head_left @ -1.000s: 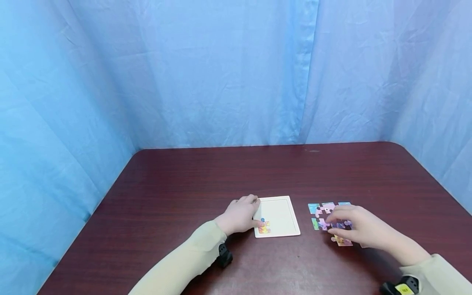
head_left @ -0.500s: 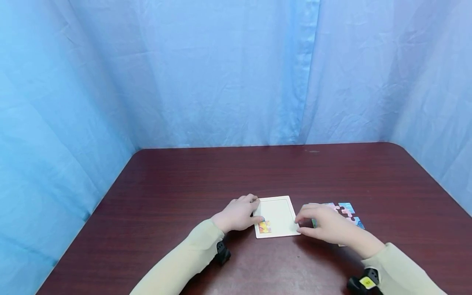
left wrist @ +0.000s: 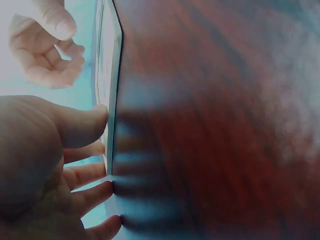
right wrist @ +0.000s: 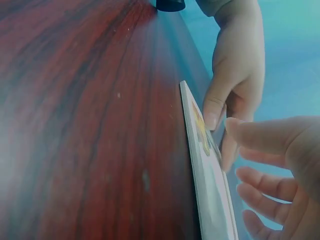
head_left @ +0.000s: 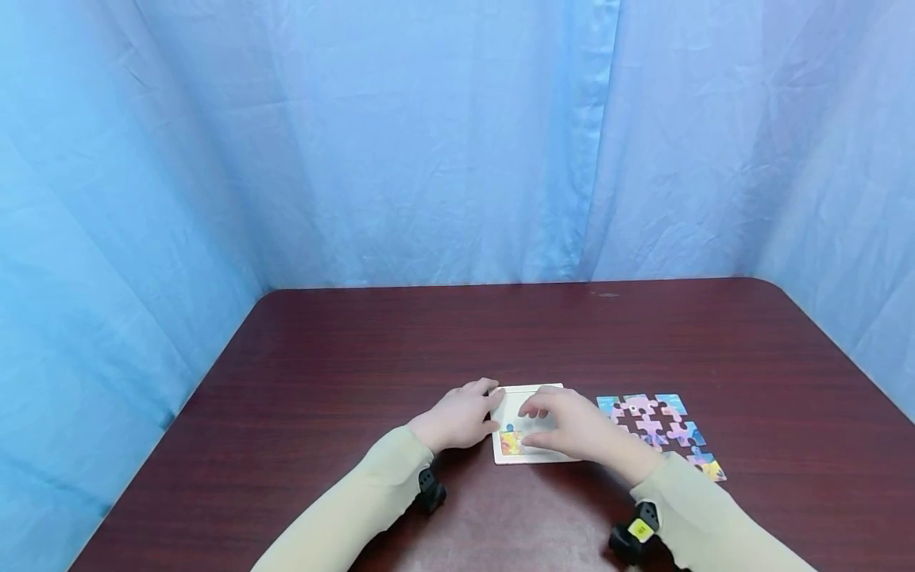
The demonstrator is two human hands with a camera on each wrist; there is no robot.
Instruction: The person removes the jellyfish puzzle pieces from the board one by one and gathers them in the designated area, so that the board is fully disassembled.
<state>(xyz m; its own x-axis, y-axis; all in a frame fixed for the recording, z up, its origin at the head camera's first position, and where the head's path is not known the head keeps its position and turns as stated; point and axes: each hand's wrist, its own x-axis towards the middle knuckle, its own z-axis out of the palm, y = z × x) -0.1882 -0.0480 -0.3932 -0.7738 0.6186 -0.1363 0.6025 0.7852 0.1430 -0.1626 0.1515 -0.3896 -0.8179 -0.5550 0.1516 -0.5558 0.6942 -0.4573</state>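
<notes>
A flat whitish square puzzle board [head_left: 534,391] lies on the table. At its near left corner sits a yellow and red jigsaw piece [head_left: 510,443] with a blue knob. My left hand [head_left: 461,415] rests along the board's left edge, thumb and fingertips touching it, fingers spread. Over the board hovers my right hand [head_left: 572,425], its fingers loosely bent. Between its thumb and index finger a gap shows, and I see no piece held there. In the right wrist view the right thumb [right wrist: 265,135] is near the left hand [right wrist: 240,65]. The right hand covers much of the board.
Several colourful jigsaw pieces [head_left: 652,433] lie loosely grouped right of the board, partly hidden by the right arm. A dark red wooden table [head_left: 400,342] spreads around. Blue curtains [head_left: 429,143] hang behind it and at both sides.
My right hand has travelled left from above the loose pieces to over the board, uncovering many of those pieces. The left hand stays at the board's left edge, with its thumb shifted slightly.
</notes>
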